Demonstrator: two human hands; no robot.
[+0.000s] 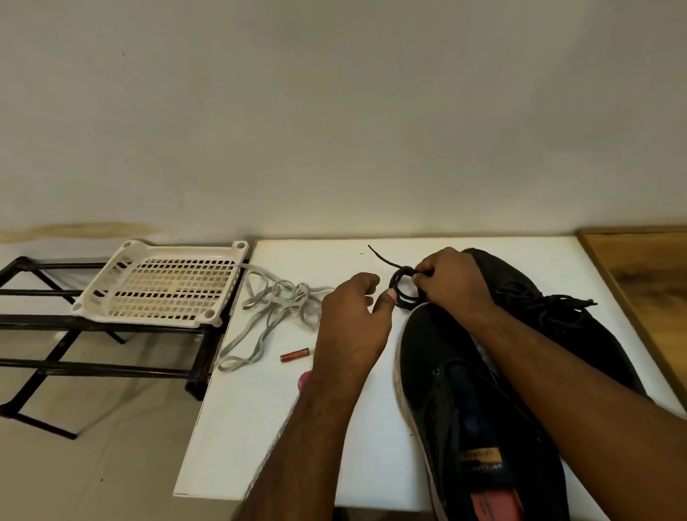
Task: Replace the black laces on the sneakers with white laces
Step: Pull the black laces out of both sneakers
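While the right hand [447, 280] pinches a coiled black lace [403, 293] beyond the near sneaker's [455, 373] toe, the left hand [351, 310] hovers loosely curled (thumb touching the coil); white laces [273, 313] lie left, toward the table [262, 419] edge.

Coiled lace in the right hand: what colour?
Black. The coiled lace is pinched by the right hand; the head view, the only one, shows it clearly.
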